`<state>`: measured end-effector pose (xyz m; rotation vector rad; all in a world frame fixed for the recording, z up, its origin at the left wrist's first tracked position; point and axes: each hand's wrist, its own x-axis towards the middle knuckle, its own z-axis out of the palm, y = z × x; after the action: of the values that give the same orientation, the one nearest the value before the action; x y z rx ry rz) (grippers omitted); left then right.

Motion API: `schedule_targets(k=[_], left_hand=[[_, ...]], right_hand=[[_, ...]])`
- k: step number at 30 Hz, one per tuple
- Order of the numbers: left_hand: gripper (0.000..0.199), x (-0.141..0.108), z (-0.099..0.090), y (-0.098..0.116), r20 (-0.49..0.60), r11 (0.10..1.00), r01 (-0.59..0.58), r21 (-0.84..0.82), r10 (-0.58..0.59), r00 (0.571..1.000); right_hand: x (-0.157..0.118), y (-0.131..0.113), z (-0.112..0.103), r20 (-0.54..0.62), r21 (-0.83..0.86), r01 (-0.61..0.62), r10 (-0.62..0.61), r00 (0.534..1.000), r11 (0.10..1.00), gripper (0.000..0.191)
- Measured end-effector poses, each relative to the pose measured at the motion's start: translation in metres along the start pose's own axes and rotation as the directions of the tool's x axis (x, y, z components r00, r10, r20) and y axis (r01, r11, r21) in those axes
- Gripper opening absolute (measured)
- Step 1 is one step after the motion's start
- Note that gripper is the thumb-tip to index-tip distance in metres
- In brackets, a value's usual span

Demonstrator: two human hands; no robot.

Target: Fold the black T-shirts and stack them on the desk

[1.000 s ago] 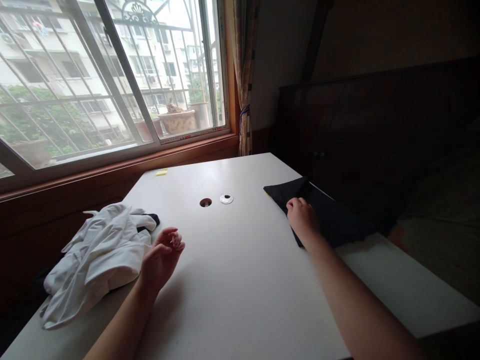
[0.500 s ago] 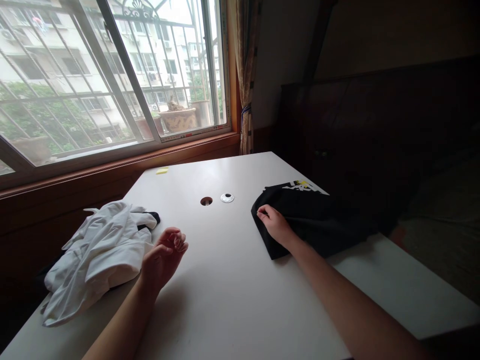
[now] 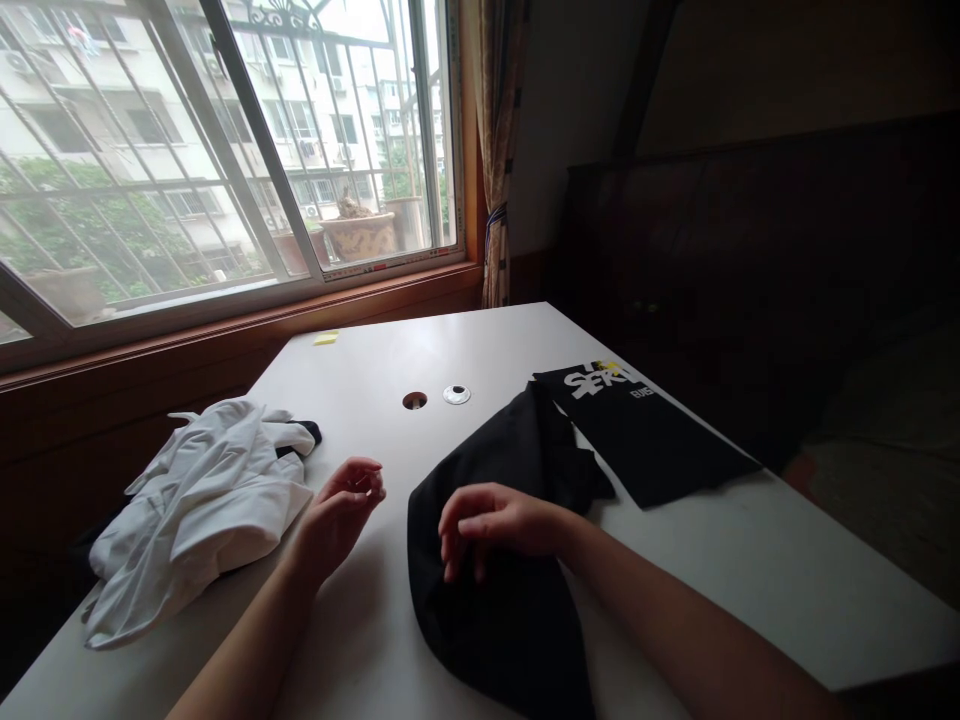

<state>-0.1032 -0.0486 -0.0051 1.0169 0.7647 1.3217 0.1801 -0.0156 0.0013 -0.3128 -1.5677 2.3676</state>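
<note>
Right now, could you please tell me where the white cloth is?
In the head view, the white cloth lies crumpled on the left side of the table, just left of the left hand.

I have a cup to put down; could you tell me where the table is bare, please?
The white table is bare beyond its round hole, between left forearm and black garment, and right of the right forearm. White garment crowds the left.

White table (image 3: 517, 345) carries black printed cloth (image 3: 660, 440) and crumpled white cloth (image 3: 202, 510).
</note>
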Motion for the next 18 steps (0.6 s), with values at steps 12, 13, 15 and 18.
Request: schedule_targets(k=[12, 13, 15, 18], left_hand=[[0.043, 0.004, 0.018, -0.023, 0.555, 0.371, -0.557, 0.743, 0.123, 0.823], [0.039, 0.005, 0.016, -0.025, 0.544, 0.384, -0.546, 0.745, 0.125, 0.83], [0.028, 0.007, 0.011, -0.028, 0.505, 0.436, -0.506, 0.744, 0.128, 0.853], [0.017, 0.008, 0.007, -0.027, 0.447, 0.478, -0.445, 0.757, 0.118, 0.887]], right_hand=[[-0.013, -0.021, -0.018, -0.497, 0.21, 0.57, -0.415, 0.762, 0.794, 0.032], [-0.013, -0.021, -0.017, -0.5, 0.212, 0.576, -0.419, 0.758, 0.789, 0.032], [-0.013, -0.021, -0.017, -0.506, 0.218, 0.582, -0.419, 0.754, 0.784, 0.031], [-0.013, -0.02, -0.017, -0.502, 0.229, 0.576, -0.412, 0.76, 0.785, 0.03]])
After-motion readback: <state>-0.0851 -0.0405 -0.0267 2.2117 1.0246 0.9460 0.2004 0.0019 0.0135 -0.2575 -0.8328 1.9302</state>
